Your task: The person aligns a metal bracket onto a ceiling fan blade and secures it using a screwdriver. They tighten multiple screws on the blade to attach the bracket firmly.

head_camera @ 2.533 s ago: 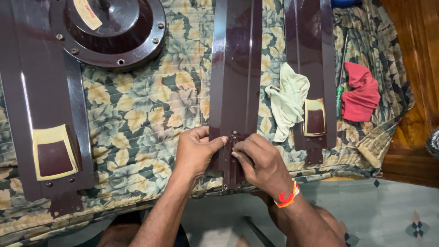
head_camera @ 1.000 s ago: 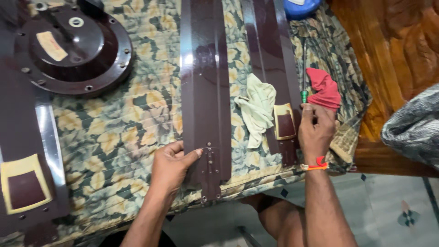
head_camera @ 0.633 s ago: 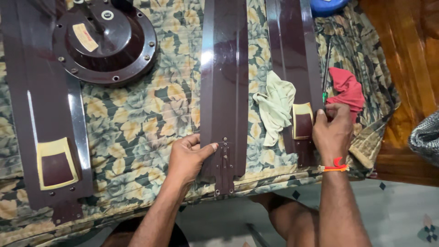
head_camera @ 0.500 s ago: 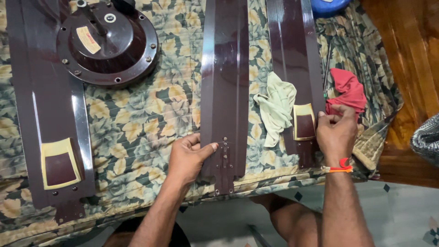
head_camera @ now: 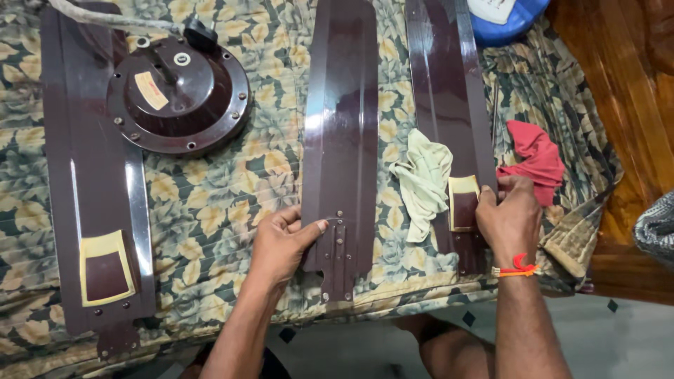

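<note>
Brown-lacquered metal lies under both hands. The left hand rests flat-fingered, its thumb tip pressed on the bolted mounting end of the middle glossy maroon ceiling-fan blade; it grips nothing. The right hand curls its fingers over the near end of the right maroon fan blade, beside that blade's cream-bordered label patch; whether they pinch anything there I cannot tell.

A pale green rag lies between the two blades, and a red cloth lies just beyond the right hand. Everything sits on a leaf-patterned green and yellow quilted cloth, whose near edge drops to grey floor; polished wood runs along the right.

Both blades run lengthwise away from the person, mounting ends nearest. Further left lie a round maroon fan motor housing and a third maroon blade, well apart, with open cloth between.
</note>
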